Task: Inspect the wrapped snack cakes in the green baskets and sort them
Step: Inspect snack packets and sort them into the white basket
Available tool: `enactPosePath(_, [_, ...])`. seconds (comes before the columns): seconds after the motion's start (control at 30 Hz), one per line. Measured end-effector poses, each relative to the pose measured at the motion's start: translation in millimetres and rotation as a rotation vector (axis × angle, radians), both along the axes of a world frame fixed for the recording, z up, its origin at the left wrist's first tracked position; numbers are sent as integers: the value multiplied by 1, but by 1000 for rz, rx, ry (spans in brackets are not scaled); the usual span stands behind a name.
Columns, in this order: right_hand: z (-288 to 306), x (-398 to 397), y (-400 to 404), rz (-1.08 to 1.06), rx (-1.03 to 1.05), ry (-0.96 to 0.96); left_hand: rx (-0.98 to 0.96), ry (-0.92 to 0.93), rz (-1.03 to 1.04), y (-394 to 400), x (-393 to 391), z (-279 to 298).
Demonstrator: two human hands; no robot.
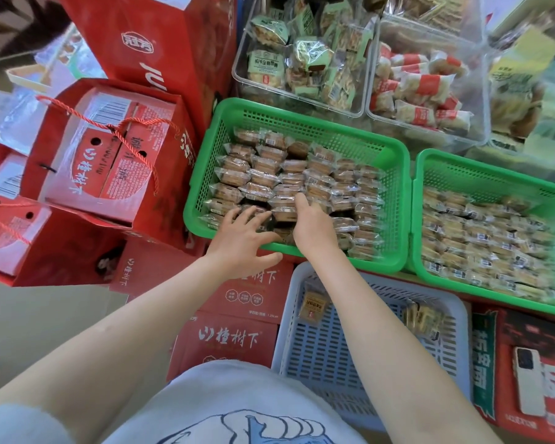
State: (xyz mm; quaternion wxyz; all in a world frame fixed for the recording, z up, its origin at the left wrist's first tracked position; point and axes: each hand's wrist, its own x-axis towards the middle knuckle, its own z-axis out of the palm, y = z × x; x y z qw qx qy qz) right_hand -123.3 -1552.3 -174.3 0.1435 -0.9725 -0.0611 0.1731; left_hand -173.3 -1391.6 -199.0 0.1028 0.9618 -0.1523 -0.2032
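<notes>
Grey basket [359, 363] nearest, both hands' grip apart over cakes [289, 184], green baskets [302, 123], red cartons [109, 161] on floor.

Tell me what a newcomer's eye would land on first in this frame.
Two green baskets packed with wrapped cakes: one at centre, one at right. Both hands reach into the centre basket: the left hand spread over its near corner, the right hand with fingers down among the cakes. Red gift boxes crowd the left side.
</notes>
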Motion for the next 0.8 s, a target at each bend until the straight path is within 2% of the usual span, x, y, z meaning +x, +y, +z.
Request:
enactPosePath(0.13, [11, 8, -10, -79, 181, 59, 26, 57, 5, -2, 1, 8])
enactPosePath(0.2, [21, 5, -15, -120, 266, 5, 5, 93, 26, -1, 2, 13])
enactPosePath(0.27, [37, -4, -19, -175, 378, -105, -97, 120, 96, 0, 0, 19])
enactPosePath(0.33, [57, -17, -25, -256, 531, -191, -339, 108, 276, -2, -6, 28])
enactPosePath(0.4, [75, -33, -32, -384, 694, -217, -661, 92, 550, -10, -16, 48])
enactPosePath(0.47, [88, -51, -37, -544, 855, -133, -1098, 264, 819, -22, -28, 77])
enactPosePath(0.53, [94, -72, -40, -670, 1001, 10, -1488, 492, 899, -32, -39, 98])
enactPosePath(0.57, [94, -82, -40, -702, 1014, 58, -1563, 529, 891, -36, -44, 104])
enactPosePath(0.67, [98, -112, -43, -707, 981, 144, -1526, 528, 861, -40, -60, 116])
enactPosePath(0.8, [108, -143, -45, -622, 994, 142, -1468, 664, 741, -36, -80, 115])
